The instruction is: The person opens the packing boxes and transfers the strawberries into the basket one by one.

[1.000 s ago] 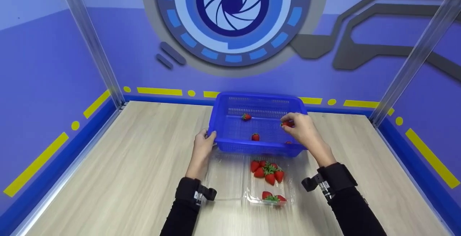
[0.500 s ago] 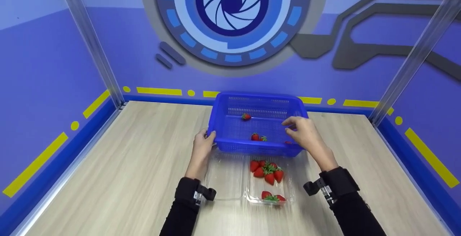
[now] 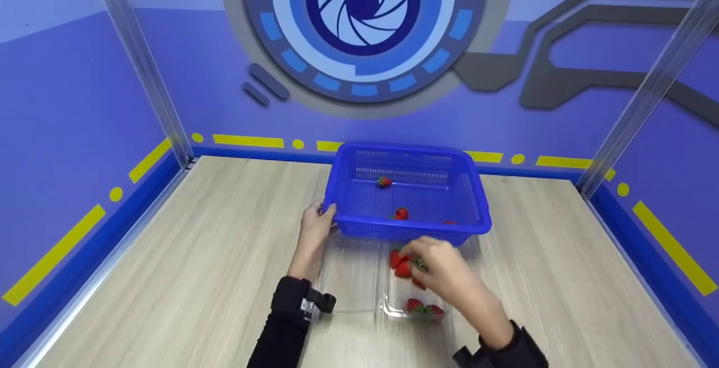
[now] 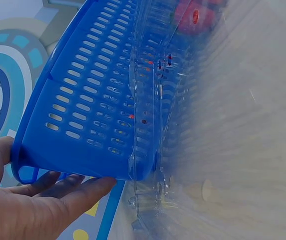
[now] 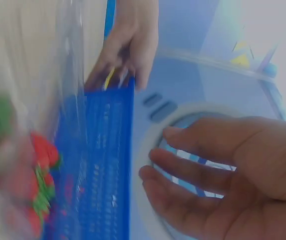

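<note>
My left hand (image 3: 312,234) holds the left front corner of a blue plastic basket (image 3: 415,226), thumb over the rim and fingers against the slotted wall (image 4: 78,107). A strawberry (image 3: 384,182) lies towards the back of the basket, with others near its front wall. In front stands a clear plastic clamshell box (image 3: 386,304) with several strawberries (image 3: 402,270) in it. Over the box's far strawberries is my right hand (image 3: 449,269), partly covering them. In the right wrist view its fingers (image 5: 182,167) are spread and loosely bent, with nothing between them.
The clamshell's clear lid (image 3: 351,278) lies folded out to the left, near the left forearm. Behind the basket rises a printed blue wall (image 3: 359,126), and metal posts (image 3: 154,76) stand at the corners. Everything rests on a light wooden tabletop (image 3: 236,244).
My right hand let a strawberry drop into the basket, where it rolled to the front wall. The hand then moved down and left, over the clamshell. The left hand stays put.
</note>
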`<action>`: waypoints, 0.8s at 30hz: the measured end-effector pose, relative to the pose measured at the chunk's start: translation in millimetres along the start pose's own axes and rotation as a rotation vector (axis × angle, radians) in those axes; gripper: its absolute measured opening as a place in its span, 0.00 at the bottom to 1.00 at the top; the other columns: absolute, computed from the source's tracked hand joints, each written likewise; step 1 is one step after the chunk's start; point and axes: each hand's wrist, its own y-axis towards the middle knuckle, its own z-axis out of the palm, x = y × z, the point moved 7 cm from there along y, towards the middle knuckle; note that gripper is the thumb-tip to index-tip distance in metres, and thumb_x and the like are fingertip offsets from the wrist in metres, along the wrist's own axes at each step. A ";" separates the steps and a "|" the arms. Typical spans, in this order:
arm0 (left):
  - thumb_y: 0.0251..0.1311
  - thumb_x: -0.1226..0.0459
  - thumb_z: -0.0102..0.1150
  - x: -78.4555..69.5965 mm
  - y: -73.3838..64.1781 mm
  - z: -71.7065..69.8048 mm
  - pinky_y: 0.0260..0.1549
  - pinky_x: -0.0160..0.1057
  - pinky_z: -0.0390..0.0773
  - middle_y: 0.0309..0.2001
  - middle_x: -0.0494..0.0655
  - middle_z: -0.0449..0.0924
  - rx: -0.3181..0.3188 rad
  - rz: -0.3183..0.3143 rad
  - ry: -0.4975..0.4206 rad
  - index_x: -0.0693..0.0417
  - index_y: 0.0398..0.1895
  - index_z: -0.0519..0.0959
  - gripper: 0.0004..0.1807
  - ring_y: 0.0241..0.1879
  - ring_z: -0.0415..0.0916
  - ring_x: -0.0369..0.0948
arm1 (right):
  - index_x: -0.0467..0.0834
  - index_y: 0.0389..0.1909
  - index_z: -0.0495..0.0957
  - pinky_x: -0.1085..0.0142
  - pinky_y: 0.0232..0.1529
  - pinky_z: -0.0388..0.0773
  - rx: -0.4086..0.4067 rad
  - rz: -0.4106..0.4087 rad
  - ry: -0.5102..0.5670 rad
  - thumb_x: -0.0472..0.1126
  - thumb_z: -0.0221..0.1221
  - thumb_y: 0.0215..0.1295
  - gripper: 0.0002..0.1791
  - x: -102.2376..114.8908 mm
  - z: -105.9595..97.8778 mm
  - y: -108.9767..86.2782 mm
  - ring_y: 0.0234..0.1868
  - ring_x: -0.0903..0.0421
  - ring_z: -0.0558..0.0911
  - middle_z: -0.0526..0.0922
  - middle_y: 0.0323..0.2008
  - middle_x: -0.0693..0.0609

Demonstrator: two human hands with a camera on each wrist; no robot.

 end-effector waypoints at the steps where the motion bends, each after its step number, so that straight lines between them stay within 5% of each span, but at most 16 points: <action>1: 0.77 0.64 0.47 0.5 -0.3 -0.3 0.56 0.57 0.75 0.55 0.66 0.77 -0.001 -0.004 -0.004 0.67 0.66 0.71 0.21 0.45 0.78 0.47 | 0.41 0.37 0.85 0.60 0.38 0.84 0.011 -0.002 0.006 0.24 0.66 0.54 0.11 2.1 5.0 -2.4 0.39 0.51 0.86 0.87 0.36 0.47; 12: 0.78 0.64 0.47 1.1 -0.6 0.8 0.58 0.56 0.75 0.58 0.67 0.76 0.009 -0.010 -0.035 0.67 0.68 0.69 0.21 0.47 0.78 0.46 | 0.35 0.42 0.83 0.51 0.39 0.82 0.140 0.144 -0.049 0.26 0.70 0.53 0.14 -16.5 54.4 -15.6 0.40 0.44 0.83 0.84 0.39 0.43; 19: 0.77 0.65 0.48 -0.1 0.2 0.3 0.57 0.56 0.75 0.57 0.68 0.76 -0.002 -0.002 -0.032 0.68 0.67 0.70 0.21 0.44 0.78 0.43 | 0.35 0.40 0.83 0.46 0.47 0.76 0.087 0.125 -0.148 0.25 0.73 0.47 0.17 -24.1 63.7 -18.1 0.42 0.41 0.81 0.83 0.38 0.42; 24: 0.77 0.64 0.48 0.2 0.7 -0.4 0.56 0.54 0.77 0.59 0.67 0.76 -0.003 -0.009 -0.002 0.67 0.68 0.69 0.22 0.46 0.79 0.44 | 0.38 0.36 0.81 0.49 0.42 0.77 0.054 0.169 -0.125 0.23 0.70 0.47 0.15 -33.5 67.1 -20.2 0.37 0.42 0.79 0.80 0.33 0.45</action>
